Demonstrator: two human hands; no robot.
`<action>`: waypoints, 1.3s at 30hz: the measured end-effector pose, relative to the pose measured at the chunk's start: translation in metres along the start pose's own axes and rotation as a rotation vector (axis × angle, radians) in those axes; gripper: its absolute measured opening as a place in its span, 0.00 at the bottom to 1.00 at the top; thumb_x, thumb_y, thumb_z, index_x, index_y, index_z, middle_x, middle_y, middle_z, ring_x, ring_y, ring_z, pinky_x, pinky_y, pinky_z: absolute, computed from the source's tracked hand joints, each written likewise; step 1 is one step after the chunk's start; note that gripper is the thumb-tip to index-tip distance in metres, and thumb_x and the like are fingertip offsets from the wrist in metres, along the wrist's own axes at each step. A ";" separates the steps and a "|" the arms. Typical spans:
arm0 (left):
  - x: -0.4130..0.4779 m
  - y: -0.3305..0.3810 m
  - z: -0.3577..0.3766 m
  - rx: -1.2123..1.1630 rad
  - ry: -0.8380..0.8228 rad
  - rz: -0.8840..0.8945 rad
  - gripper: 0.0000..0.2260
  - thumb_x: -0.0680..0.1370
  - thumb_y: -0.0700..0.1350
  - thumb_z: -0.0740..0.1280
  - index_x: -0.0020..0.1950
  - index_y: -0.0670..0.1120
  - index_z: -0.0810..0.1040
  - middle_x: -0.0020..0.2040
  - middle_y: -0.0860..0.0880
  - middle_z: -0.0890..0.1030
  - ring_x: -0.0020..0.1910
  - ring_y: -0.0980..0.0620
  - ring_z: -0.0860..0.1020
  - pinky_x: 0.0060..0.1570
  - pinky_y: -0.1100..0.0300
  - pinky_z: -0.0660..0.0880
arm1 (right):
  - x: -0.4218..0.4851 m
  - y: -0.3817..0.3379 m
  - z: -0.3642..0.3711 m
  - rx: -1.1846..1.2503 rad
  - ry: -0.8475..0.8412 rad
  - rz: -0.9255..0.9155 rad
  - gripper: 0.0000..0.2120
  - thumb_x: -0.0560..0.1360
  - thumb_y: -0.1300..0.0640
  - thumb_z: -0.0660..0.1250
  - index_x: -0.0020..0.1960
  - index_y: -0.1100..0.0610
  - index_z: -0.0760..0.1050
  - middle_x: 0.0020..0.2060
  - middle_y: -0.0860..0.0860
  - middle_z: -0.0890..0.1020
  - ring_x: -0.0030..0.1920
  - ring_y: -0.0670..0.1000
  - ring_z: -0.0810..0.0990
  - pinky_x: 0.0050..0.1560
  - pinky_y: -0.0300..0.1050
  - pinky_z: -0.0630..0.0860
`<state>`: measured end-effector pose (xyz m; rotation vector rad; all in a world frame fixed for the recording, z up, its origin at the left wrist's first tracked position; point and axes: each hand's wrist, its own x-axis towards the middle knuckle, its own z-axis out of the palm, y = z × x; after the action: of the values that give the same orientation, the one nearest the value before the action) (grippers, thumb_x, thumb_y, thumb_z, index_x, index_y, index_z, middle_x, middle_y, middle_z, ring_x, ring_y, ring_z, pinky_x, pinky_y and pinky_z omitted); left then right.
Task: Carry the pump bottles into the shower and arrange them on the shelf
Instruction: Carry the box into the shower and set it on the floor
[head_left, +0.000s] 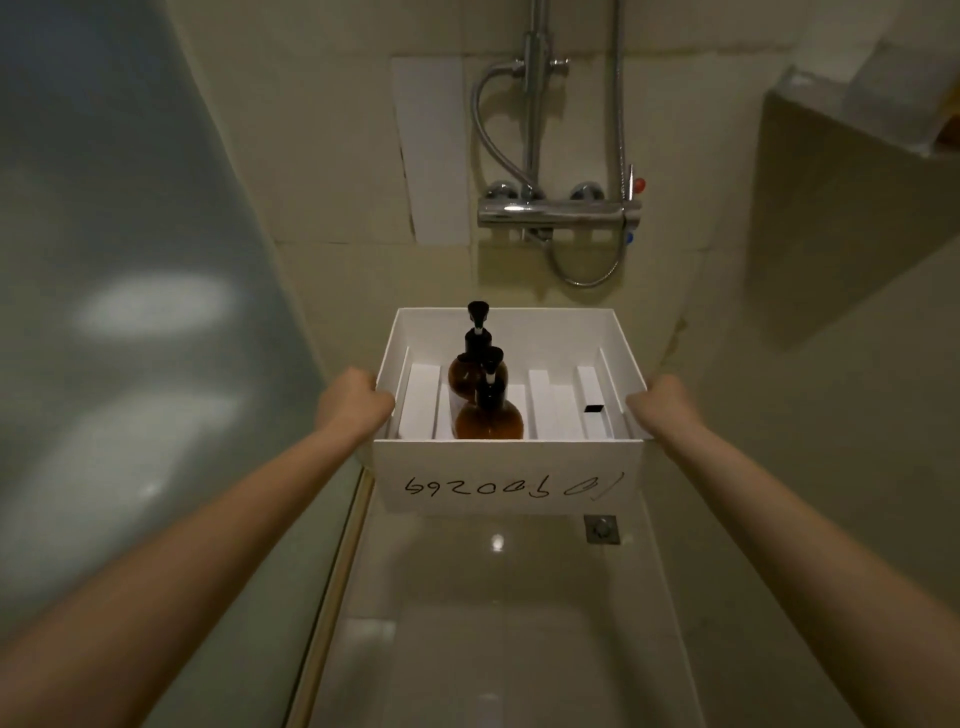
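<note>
A white open-topped box (506, 475) with handwriting on its near wall is held out in front of me above the shower floor. My left hand (356, 397) grips its left wall and my right hand (660, 405) grips its right wall. Two amber pump bottles with black pumps stand upright inside, left of centre: the far bottle (470, 371) and the near bottle (489, 418), one right behind the other. White dividers line the box's bottom. A recessed shelf (852, 111) shows in the wall at the upper right.
A chrome shower mixer (558, 212) with its hose and riser pipe hangs on the tiled wall straight ahead, above the box. A glass screen (130, 312) runs along the left. Below the box lies the glossy shower floor with a drain (601, 529).
</note>
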<state>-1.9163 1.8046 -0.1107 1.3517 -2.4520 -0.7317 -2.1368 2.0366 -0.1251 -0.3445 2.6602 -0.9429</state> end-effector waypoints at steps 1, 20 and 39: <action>0.003 -0.007 0.012 0.009 0.001 0.004 0.04 0.70 0.37 0.63 0.34 0.40 0.72 0.40 0.35 0.78 0.43 0.36 0.78 0.37 0.56 0.68 | 0.005 0.009 0.011 0.017 0.003 0.004 0.15 0.74 0.65 0.59 0.58 0.66 0.76 0.51 0.64 0.80 0.50 0.64 0.79 0.49 0.51 0.76; 0.036 -0.172 0.285 0.036 0.023 0.029 0.12 0.69 0.37 0.62 0.27 0.46 0.65 0.27 0.47 0.70 0.33 0.43 0.72 0.29 0.59 0.62 | 0.087 0.202 0.243 -0.043 -0.014 -0.017 0.13 0.75 0.61 0.58 0.55 0.61 0.77 0.43 0.57 0.81 0.41 0.59 0.79 0.36 0.44 0.72; 0.032 -0.326 0.517 0.025 -0.060 0.056 0.04 0.70 0.36 0.63 0.34 0.42 0.75 0.33 0.43 0.77 0.34 0.44 0.76 0.30 0.59 0.66 | 0.110 0.374 0.439 -0.084 -0.038 0.029 0.15 0.77 0.60 0.58 0.60 0.60 0.77 0.54 0.60 0.81 0.52 0.60 0.79 0.42 0.43 0.68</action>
<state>-1.9272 1.7915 -0.7227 1.2815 -2.5434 -0.7410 -2.1303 2.0337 -0.7127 -0.3380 2.6682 -0.8098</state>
